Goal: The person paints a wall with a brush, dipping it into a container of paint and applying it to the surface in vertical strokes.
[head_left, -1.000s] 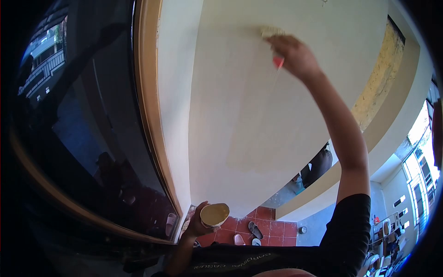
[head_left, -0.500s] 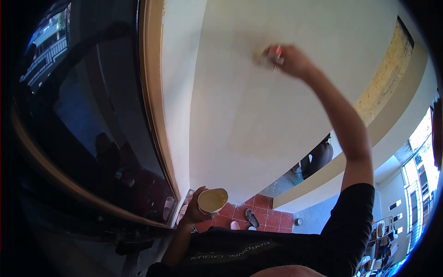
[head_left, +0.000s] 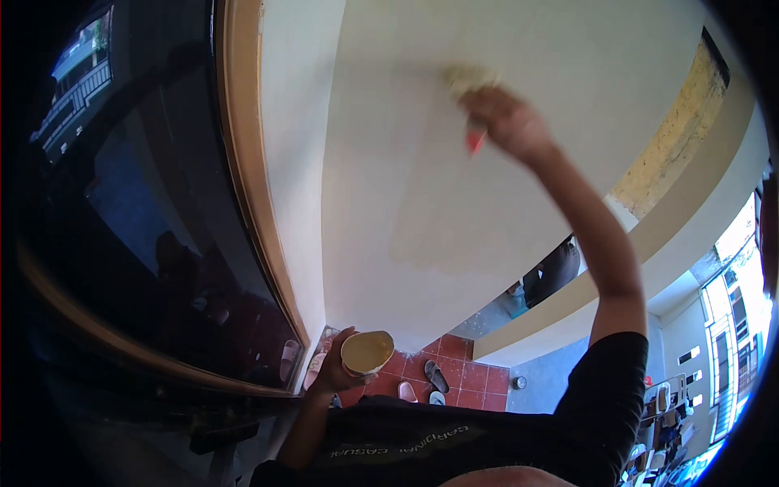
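My right hand (head_left: 510,122) is raised against the pale wall (head_left: 406,162), closed round a paint brush. The wide pale bristles (head_left: 472,79) touch the wall above my fingers, and a red handle end (head_left: 475,142) sticks out below them. A damp-looking, slightly darker patch of wall spreads below and left of the brush. Low in the view, my left hand (head_left: 334,369) holds a round tub (head_left: 367,352) of yellowish liquid, its fingers wrapped round the side. The hand with the brush is slightly blurred.
A dark glass pane with a wooden frame (head_left: 243,162) stands at left. Sandals (head_left: 436,376) and pink slippers (head_left: 406,391) lie on the red tiled floor (head_left: 471,377). Through a wall opening, part of a person in dark clothes (head_left: 556,272) shows. A cluttered rack (head_left: 665,414) is at lower right.
My right hand has turned, so the bristles now point up and the red handle end points down. The view has shifted slightly. My left hand still holds the tub.
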